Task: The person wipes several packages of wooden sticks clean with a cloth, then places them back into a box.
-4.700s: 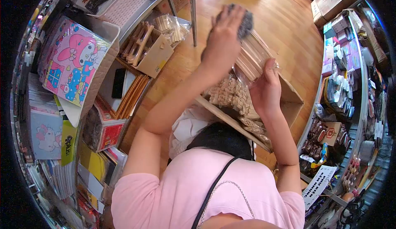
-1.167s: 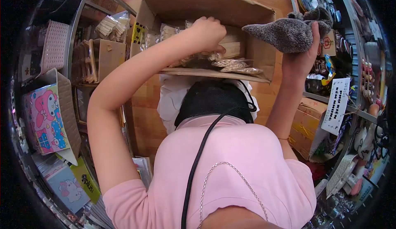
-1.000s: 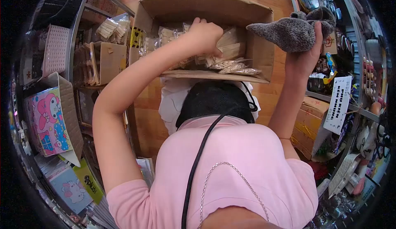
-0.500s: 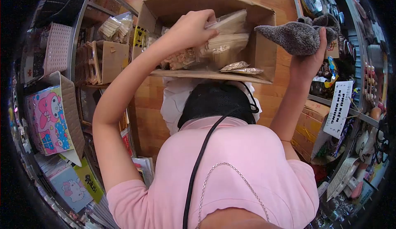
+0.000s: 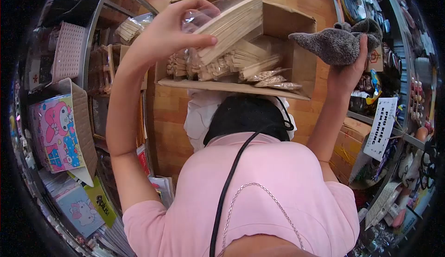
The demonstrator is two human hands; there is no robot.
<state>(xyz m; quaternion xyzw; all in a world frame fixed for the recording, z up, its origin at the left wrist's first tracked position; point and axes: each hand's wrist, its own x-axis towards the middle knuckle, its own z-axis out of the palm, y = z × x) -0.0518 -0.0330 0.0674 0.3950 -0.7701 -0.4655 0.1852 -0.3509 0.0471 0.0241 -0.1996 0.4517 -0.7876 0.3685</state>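
My left hand (image 5: 185, 27) grips a clear plastic bag of flat wooden sticks (image 5: 236, 23), thumb on the near side, tilted above the left part of an open cardboard box (image 5: 303, 48). Inside the box lie more bags of wooden sticks (image 5: 208, 67), and small clear packets (image 5: 278, 82) rest by its near edge. To the right of the box, my right hand (image 5: 354, 67) is closed on a bunched grey cloth (image 5: 340, 44), its thumb up against the fabric.
Shelving holds a pink basket (image 5: 69, 50), bagged sticks (image 5: 130, 29) and cartoon-printed goods (image 5: 55, 132) on the left. On the right, shelves carry packaged items, a white printed sign (image 5: 381, 129) and a brown carton (image 5: 350, 143). Wooden floor (image 5: 169, 127) shows below the box.
My left hand has lifted a bag of sticks and moved left and up with it. More of the box's contents show. My right hand still holds the cloth, almost unmoved.
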